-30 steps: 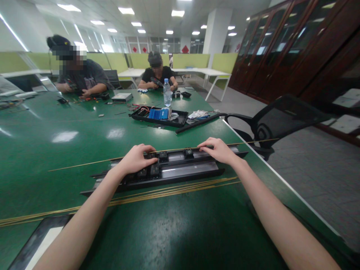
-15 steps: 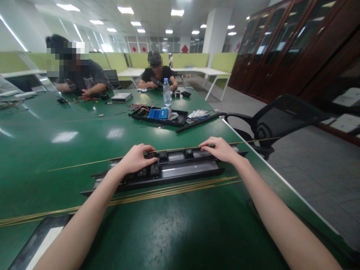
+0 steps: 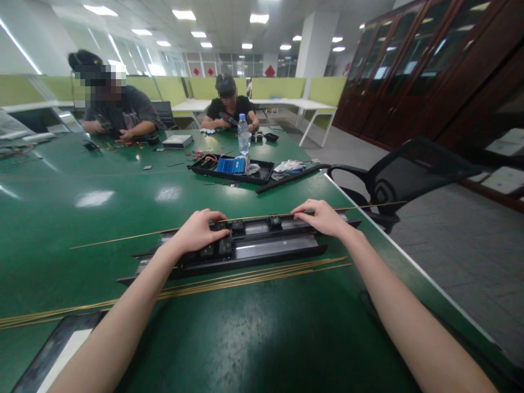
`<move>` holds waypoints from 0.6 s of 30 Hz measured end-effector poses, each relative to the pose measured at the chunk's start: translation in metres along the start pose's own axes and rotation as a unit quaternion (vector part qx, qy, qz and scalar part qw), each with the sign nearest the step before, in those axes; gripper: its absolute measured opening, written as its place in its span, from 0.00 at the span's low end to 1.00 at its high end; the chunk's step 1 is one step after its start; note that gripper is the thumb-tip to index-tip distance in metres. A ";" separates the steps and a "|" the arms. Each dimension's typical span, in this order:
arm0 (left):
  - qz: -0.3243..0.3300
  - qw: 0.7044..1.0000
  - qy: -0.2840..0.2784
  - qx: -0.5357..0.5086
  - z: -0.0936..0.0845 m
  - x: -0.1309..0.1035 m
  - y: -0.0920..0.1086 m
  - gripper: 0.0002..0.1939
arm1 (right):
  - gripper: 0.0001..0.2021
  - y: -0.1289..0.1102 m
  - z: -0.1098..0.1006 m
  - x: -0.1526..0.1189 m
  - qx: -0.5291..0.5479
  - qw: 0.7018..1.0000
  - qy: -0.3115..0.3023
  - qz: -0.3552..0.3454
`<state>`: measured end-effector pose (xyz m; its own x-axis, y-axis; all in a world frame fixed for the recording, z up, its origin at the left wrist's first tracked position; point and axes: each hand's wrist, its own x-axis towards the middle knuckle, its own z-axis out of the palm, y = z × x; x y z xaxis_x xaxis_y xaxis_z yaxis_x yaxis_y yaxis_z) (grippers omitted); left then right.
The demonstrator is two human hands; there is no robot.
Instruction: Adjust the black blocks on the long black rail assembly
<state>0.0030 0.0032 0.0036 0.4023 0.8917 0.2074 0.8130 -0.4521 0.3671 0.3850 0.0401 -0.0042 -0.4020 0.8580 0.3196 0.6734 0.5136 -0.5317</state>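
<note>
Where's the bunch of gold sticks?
In the head view, the bunch of gold sticks lies on the green table, nearer the camera than the black rails, running left beneath the left forearm.

Ceiling lights point(image 3: 183, 15) shine above lime-green partitions point(image 3: 282, 87), white desks point(image 3: 311, 105), a dark wooden cabinet point(image 3: 393, 93) and grey floor point(image 3: 450, 234).

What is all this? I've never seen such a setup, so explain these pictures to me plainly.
There's no machine here: the bare hands belong to a person wearing a head camera, which takes every picture looking forward and down. The right hand pinches a long, thin golden rod. The left hand curls over the dark rails, among small black blocks; its exact grip is hidden. On the green table, more golden rods lie nearer the camera. Beyond the rails are a black tray and a bottle.
</note>
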 end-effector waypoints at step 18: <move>-0.003 1.000 -0.002 -0.002 0.002 0.000 -0.002 0.20 | 0.10 0.008 -0.007 -0.001 -0.009 1.000 -0.009 0.007</move>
<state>0.0024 0.0041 0.0015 0.3992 0.8943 0.2019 0.8134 -0.4471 0.3722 0.3953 0.0431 -0.0037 -0.4038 0.8646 0.2990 0.6896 0.5024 -0.5215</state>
